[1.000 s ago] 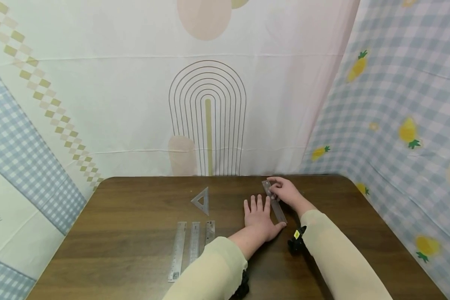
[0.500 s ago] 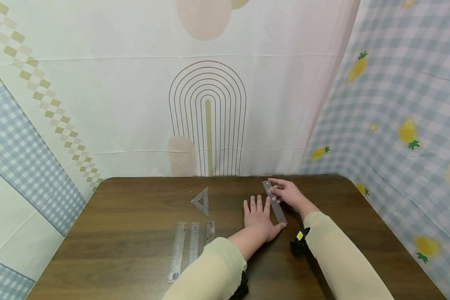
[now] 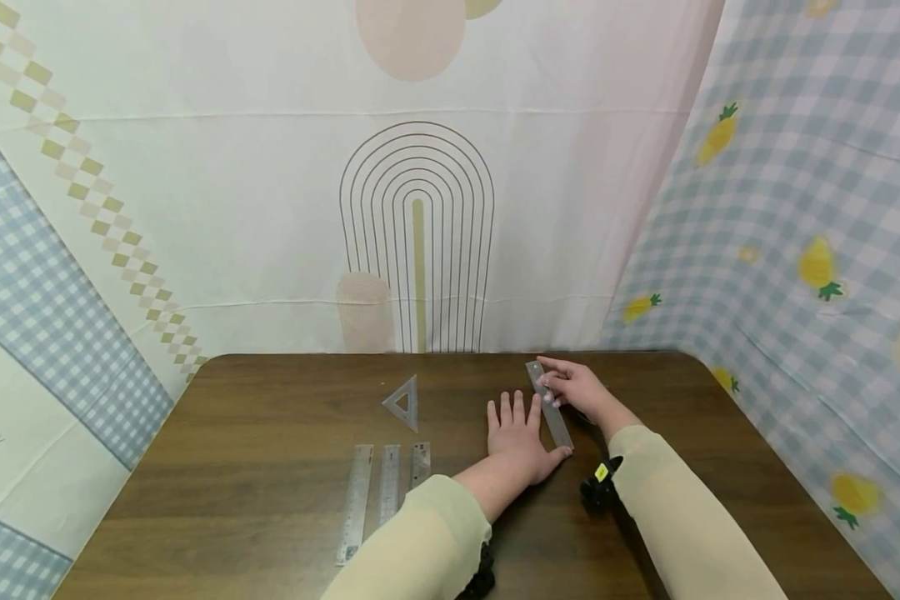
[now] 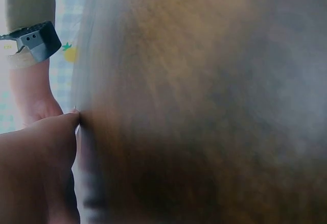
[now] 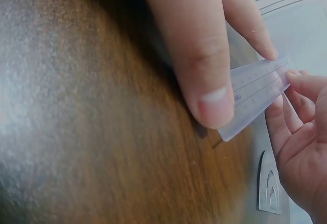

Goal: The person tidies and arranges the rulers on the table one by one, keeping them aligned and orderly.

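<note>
A clear plastic ruler [image 3: 558,426] lies slantwise toward the right side of the brown table. My left hand [image 3: 517,439] is laid palm down with fingers spread, its fingertips along the ruler's left side and its thumb at the near end. My right hand [image 3: 579,389] is at the far part of the ruler, index finger reaching to the far end and the others bent. In the right wrist view, the thumb [image 5: 215,106] overlaps one end of the ruler [image 5: 258,89], and the index finger touches it farther along. The left wrist view is blurred.
Three clear rulers lie side by side left of my left arm: one [image 3: 355,504], a second [image 3: 388,483] and a third [image 3: 421,462], partly under the sleeve. A clear set square [image 3: 411,407] lies behind them. Patterned cloth [image 3: 270,208] hangs behind the table [image 3: 232,467].
My right hand has shifted slightly right, with its fingers bent a little differently over the ruler. My left hand and the other rulers have stayed in place.
</note>
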`<state>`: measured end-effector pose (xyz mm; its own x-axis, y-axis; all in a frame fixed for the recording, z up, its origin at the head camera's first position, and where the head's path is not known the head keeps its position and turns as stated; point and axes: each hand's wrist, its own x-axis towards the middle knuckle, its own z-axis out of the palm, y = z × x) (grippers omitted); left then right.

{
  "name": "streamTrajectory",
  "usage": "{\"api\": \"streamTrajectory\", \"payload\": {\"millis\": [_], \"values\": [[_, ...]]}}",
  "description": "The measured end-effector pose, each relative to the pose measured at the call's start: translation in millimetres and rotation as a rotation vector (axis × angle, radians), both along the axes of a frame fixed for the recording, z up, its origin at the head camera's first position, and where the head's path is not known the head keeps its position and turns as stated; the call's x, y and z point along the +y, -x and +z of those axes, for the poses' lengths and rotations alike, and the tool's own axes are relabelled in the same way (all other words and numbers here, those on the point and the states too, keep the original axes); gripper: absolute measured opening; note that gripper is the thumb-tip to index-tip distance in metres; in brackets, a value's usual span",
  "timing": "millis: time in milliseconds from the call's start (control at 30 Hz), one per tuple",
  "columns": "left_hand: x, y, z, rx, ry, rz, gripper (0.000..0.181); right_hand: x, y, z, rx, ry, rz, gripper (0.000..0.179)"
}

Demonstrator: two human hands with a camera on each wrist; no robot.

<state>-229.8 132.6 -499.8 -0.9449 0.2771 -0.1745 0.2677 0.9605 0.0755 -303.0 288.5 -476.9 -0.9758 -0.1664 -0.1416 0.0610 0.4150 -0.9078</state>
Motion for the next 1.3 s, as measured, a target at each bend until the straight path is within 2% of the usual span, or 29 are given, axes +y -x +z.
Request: {"api": "streamTrajectory", "payload": {"millis": [200,367,733,933,1300], "values": [[-5.7,-0.9,3.0,0.007,-0.016,-0.01,0.099,-1.4,1.6,-3.1,-0.009,0.027,-0.003,0.053],[-8.8,-0.1,1.0,0.018,-0.011,-0.016,0.1,-3.6,0.7,-4.4,-0.013,0.038,-0.01,0.052],[-23.5,-1.7,5.4,0.046,-0.003,-0.061,0.102,-12.3,-2.1,-2.3,-0.031,0.077,-0.034,0.053],[-35.6,-7.0,10.5,0.068,0.014,-0.082,0.104,-19.7,-4.5,-4.4,-0.049,0.1,-0.04,0.053],[-55.2,-14.2,11.7,0.114,0.057,-0.115,0.105,-32.7,-12.6,-5.9,-0.042,0.138,-0.004,0.054]]}}
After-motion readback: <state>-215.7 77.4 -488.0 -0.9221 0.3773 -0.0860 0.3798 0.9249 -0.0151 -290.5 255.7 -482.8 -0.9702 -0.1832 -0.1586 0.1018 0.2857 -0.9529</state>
